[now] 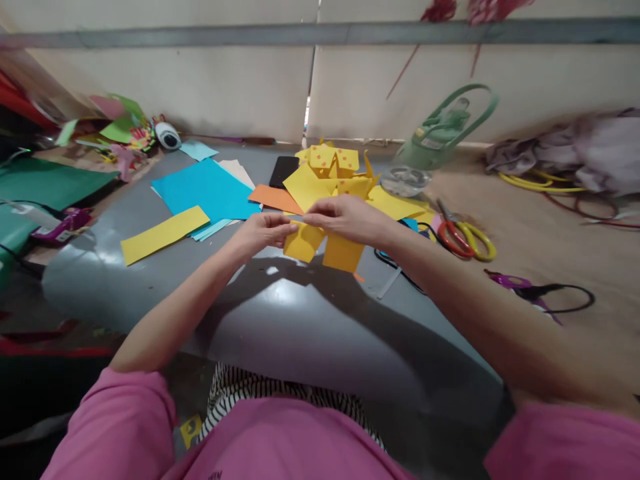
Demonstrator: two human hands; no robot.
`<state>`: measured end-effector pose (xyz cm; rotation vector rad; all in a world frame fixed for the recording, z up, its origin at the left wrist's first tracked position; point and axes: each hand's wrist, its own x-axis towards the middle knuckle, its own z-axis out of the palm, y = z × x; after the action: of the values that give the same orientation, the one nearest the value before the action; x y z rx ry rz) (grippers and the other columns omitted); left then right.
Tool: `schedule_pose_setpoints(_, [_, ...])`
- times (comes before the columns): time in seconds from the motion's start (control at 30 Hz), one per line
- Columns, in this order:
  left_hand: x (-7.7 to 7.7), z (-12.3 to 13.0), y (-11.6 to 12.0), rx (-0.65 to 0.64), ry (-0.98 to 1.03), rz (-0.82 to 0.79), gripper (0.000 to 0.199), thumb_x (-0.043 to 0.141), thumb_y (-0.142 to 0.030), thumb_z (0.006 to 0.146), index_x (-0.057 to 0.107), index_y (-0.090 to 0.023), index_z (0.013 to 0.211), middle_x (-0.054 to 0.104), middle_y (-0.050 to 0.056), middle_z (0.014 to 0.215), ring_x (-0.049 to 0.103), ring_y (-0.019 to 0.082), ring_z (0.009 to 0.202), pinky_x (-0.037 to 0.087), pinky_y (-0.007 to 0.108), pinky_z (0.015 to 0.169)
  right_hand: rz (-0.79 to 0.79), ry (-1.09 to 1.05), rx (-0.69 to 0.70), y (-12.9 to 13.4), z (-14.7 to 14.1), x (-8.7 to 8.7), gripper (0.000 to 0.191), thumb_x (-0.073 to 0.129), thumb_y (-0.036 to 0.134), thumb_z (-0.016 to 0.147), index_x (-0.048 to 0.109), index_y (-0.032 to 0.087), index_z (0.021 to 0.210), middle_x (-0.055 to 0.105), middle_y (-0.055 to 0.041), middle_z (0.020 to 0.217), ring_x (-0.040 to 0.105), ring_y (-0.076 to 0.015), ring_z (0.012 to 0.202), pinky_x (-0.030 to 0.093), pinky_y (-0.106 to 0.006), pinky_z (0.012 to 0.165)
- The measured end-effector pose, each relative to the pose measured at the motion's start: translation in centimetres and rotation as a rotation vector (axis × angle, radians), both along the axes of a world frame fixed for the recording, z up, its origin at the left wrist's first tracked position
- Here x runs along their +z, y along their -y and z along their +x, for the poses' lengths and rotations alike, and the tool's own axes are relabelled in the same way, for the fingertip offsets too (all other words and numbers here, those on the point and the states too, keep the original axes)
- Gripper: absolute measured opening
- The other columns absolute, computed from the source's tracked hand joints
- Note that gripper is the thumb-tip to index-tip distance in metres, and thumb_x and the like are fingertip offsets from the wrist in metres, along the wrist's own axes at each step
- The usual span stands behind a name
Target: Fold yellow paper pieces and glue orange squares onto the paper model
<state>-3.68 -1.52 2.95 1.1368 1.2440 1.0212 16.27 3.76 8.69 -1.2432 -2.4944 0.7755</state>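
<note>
Both hands are closed on yellow folded paper (303,243) above the grey table. My left hand (265,231) pinches its left edge between thumb and fingers. From above, my right hand (347,217) grips the top, fingers bent down and partly hiding it. Two yellow flaps hang below the hands with a notch between them; whether they are one piece I cannot tell. Just beyond lie yellow paper figures with orange spots (334,160) and an orange paper strip (275,198). To the left are a yellow paper strip (165,235) and blue paper sheets (207,189).
A green-topped bottle (430,143) stands at the back right. Scissors with red and yellow handles (465,239) lie right of the right forearm, near a purple glue gun (515,283). A black phone (284,172) lies behind the orange strip. A wall closes off the back.
</note>
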Motion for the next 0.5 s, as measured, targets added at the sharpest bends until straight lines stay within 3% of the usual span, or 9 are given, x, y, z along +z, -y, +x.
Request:
schedule_pose_setpoints(0.07, [-0.3,-0.4,-0.5,0.086,0.072,-0.012,0.050,0.094,-0.050,0.053,0.071,-0.016,0.082,0.073,0.001,0.079,0.065,0.012,0.071,0.056,0.027,0.073,0.121,-0.123,-0.132,-0.7,1.1,-0.8,0.027,0.064,0.037,0.089,0.074,0.018,0.106,0.074,-0.0074,0.103,0.064,-0.0202,0.091,0.045,-0.031,0.078])
schedule_pose_setpoints(0.13, [-0.8,-0.8,-1.0,0.150,0.124,-0.031,0.046,0.093,-0.047,0.058,0.068,-0.016,0.081,0.072,0.001,0.078,0.066,0.011,0.070,0.056,0.027,0.073,0.142,-0.243,-0.273,-1.3,2.6,-2.2,0.031,0.063,0.038,0.089,0.071,0.018,0.112,0.073,-0.0095,0.112,0.065,-0.0215,0.096,0.047,-0.034,0.083])
schedule_pose_setpoints(0.23, [-1.6,-1.1,-1.5,0.186,0.156,-0.069,0.036,0.089,-0.040,0.067,0.066,-0.017,0.083,0.071,0.001,0.078,0.066,0.010,0.068,0.056,0.026,0.073,-0.058,-0.359,-0.396,-1.6,4.4,-4.6,0.036,0.063,0.051,0.088,0.070,0.017,0.098,0.074,-0.0092,0.100,0.065,-0.0210,0.089,0.048,-0.033,0.079])
schedule_pose_setpoints(0.33, [-2.3,-1.0,-1.7,0.174,0.162,-0.076,0.024,0.084,-0.034,0.074,0.067,-0.019,0.082,0.071,0.001,0.078,0.064,0.009,0.064,0.055,0.024,0.069,-0.241,-0.464,-0.411,-1.2,4.8,-6.7,0.043,0.067,0.060,0.081,0.069,0.018,0.089,0.073,-0.0059,0.087,0.063,-0.0175,0.080,0.046,-0.029,0.071])
schedule_pose_setpoints(0.5, [-3.1,-0.8,-1.6,0.125,0.155,-0.075,0.016,0.079,-0.032,0.080,0.069,-0.020,0.082,0.071,0.002,0.079,0.063,0.009,0.064,0.054,0.024,0.067,-0.263,-0.499,-0.391,-0.6,4.3,-8.1,0.046,0.068,0.065,0.074,0.062,0.020,0.069,0.060,0.0004,0.067,0.052,-0.0129,0.064,0.042,-0.026,0.062])
